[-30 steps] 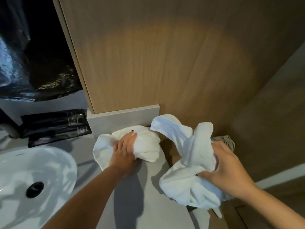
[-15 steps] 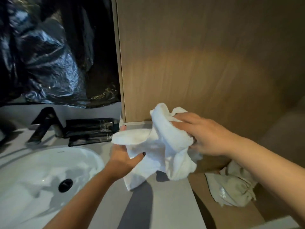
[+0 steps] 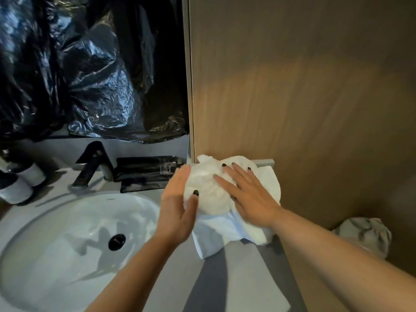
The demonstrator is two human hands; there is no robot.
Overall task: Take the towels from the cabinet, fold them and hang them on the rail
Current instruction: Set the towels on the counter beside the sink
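Seen from head cam, looking down at grey bench [image 3: 236, 287]. White towels [image 3: 209, 194] bunched in a heap at bench's 12 o'clock end, pressed up against wood panel [image 3: 292, 97]. Flatter towel part spread under heap, hanging toward 6 o'clock, touching bench. Cannot tell how many towels in heap.

Left hand [image 3: 177, 212] at heap's 9 o'clock side, palm against cloth, thumb pressed into towel front, fingers reaching up behind; grip loose, cupping rather than clenched. Right hand [image 3: 247, 194] laid flat on top of heap from 3 o'clock, fingers [image 3: 225, 179] spread wide, dark nails showing; grip open, pressing down, nothing pinched. Both forearms bare, entering from 6 o'clock.

White sink [image 3: 56, 255] at 8 o'clock of towels, black drain [image 3: 116, 242] in middle. Black tap [image 3: 92, 163] at sink's 12 o'clock. Black packets [image 3: 146, 172] lay flat on bench just beside towels at 9 o'clock, near left fingertips. Two white-based cups [image 3: 20, 185] at far 9 o'clock edge, blurred. Black plastic sheet [image 3: 90, 75] hung crumpled over wall above tap.

Grey-beige crumpled cloth [image 3: 364, 235] on floor at 4 o'clock, well apart from bench, by panel foot.
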